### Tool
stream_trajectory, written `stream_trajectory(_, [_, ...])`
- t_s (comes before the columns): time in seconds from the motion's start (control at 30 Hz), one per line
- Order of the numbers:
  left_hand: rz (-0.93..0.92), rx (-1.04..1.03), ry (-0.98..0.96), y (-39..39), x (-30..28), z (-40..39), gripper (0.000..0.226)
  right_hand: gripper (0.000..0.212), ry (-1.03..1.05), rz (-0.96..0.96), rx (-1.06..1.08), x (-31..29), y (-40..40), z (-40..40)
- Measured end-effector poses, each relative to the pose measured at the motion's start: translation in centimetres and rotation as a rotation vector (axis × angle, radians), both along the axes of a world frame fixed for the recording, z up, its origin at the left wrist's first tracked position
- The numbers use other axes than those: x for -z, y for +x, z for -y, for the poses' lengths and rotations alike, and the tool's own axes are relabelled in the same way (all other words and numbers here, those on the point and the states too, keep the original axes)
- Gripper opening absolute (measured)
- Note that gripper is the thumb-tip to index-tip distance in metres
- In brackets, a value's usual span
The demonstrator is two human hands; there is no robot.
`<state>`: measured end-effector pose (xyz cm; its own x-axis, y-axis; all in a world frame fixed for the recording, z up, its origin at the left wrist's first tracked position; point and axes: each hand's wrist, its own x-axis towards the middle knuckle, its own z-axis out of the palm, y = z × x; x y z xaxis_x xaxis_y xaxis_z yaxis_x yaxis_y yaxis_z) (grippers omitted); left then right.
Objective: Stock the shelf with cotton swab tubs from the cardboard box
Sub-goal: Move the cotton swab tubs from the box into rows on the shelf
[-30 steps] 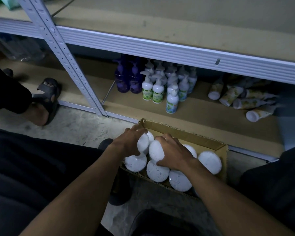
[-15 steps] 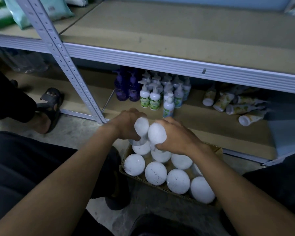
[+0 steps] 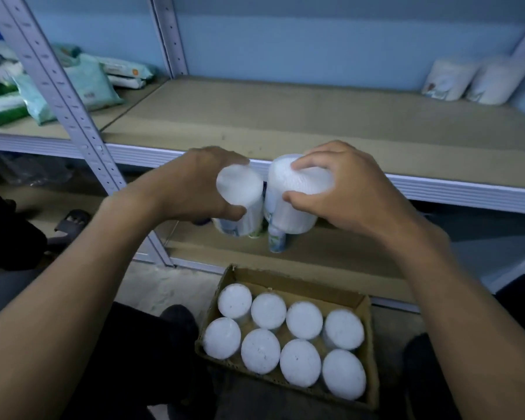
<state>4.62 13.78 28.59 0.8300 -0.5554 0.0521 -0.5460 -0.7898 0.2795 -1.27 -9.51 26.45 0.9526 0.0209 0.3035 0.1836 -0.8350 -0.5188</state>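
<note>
Up in front of the shelf's white front edge, both hands are raised side by side, each with a tub of cotton swabs. The left hand has its grip curled around a white tub, thumb underneath and fingers over the top, the tub tilted so its round end faces back toward the person. Just at its three o'clock, the right hand grips a second tub, fingertips pinching its upper end and thumb pressed against its side; the two tubs sit close together, nearly touching. Behind them, at twelve o'clock, the middle shelf shows its bare brown board. Down at six o'clock from the hands, the cardboard box sits on the floor with its flaps open, holding eight more tubs upright in two rows of four, white lids up. On the lower shelf, partly hidden behind the held tubs, a small bottle stands upright. At ten o'clock, packets in green and white wrapping lie heaped on the neighbouring shelf bay beyond the grey upright post. At two o'clock, two white pouches lean at the back corner against the blue wall.
</note>
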Motion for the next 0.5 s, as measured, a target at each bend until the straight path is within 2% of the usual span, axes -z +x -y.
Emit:
stream_trajectory(0.07, [0.067,0.028,-0.018,0.3,-1.5,1.0,0.073,0.041,0.026,0.029,0.034,-1.7,-0.4,1.0])
stream_trajectory(0.27, [0.131,0.102,-0.058,3.0,-4.7,5.6,0.07,0.043,-0.036,0.146,0.122,-4.6,0.1,4.6])
stream_trajectory(0.5, [0.091,0.178,-0.078,6.6,-5.6,11.4,0.066,0.042,-0.077,0.145,0.201,-5.8,2.0,9.3])
